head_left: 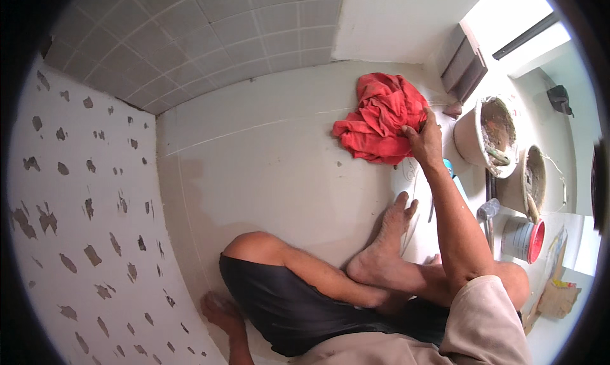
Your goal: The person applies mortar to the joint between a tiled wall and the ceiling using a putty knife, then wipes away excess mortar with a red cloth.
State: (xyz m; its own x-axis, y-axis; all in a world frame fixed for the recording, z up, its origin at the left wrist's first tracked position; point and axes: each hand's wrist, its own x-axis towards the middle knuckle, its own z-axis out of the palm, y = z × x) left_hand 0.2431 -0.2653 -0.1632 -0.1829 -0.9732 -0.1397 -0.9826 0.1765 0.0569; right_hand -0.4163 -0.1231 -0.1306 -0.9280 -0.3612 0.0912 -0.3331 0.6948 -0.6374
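My right hand (426, 137) is closed on the edge of a crumpled red cloth (387, 114), which lies bunched on the pale tiled floor (267, 174). The thumb presses on top of the cloth, while some fingers are hidden in its folds. Down at the lower left, my left hand (222, 309) rests on the floor beside my bent knee, close to the chipped white wall. It appears open, with its fingers in shadow and nothing visible in it.
At the right stand two mortar-stained buckets (469, 139) (511, 190), a red-rimmed white tub (518, 238) and a mallet (488, 210). Stacked tiles (462, 63) lean at the far right. A grey tiled wall (210, 41) borders the far side; a pitted white wall (82, 238) borders the left.
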